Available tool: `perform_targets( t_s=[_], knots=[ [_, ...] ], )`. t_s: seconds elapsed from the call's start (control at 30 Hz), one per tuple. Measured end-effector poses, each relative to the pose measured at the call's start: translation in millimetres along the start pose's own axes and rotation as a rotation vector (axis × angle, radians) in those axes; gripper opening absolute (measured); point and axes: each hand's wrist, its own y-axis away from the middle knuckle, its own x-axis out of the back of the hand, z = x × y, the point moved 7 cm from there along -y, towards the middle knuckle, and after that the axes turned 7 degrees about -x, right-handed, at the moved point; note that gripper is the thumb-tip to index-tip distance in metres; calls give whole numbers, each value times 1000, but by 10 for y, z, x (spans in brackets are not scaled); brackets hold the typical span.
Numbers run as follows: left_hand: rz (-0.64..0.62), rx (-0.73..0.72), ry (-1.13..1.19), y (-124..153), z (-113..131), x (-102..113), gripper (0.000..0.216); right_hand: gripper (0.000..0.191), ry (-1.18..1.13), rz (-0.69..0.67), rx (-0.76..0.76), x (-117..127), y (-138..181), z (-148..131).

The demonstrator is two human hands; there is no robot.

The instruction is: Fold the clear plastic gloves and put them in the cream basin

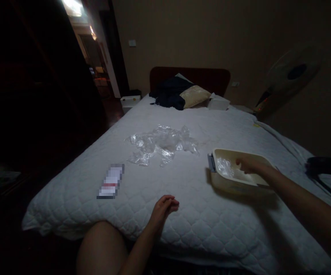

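Observation:
My left hand (165, 206) hovers over the near edge of the bed, its fingers loosely bent and nothing visible in them. Over to the right, my right hand (248, 166) reaches inside a cream plastic bin (234, 185) that has a grey latch on its left side. Its thumb and fingers look apart, though the fingertips are dim. Crumpled clear plastic (225, 168) lies in the bin, just left of that hand. Several clear plastic bags (165, 143) are spread in a crinkled heap on the middle of the bed.
A blurred-out phone-like rectangle (111, 181) lies on the white quilted bed cover (76, 187). Dark clothing (168, 93), a beige pillow (195, 96) and a white box (218, 102) sit near the headboard. A fan (294, 72) stands at right; a black strap-like object (325, 168) lies nearer.

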Motion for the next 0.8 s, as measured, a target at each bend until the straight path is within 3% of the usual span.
perform_targets(
  t_s=[0.17,0.23,0.3,0.4,0.5,0.7,0.8],
  knots=[
    [3,-50,-68,-93,143,86,27,25,64,185,91,539,144,-504],
    [60,-182,-219,-145,357,207,24,29,94,306,136,715,283,-795],
    [134,-381,-512,-157,640,326,20,29,119,379,246,773,431,-1137],
    [153,-710,-1117,-100,964,313,16,28,141,397,360,657,554,-1581],
    [133,-834,-1526,-87,988,253,18,28,156,389,466,422,563,-1959],
    [127,-799,-1734,-117,887,246,16,31,24,373,564,-68,423,-2596],
    [130,-798,-1733,-105,881,253,17,37,-144,459,583,-321,395,-2829]
  ],
)
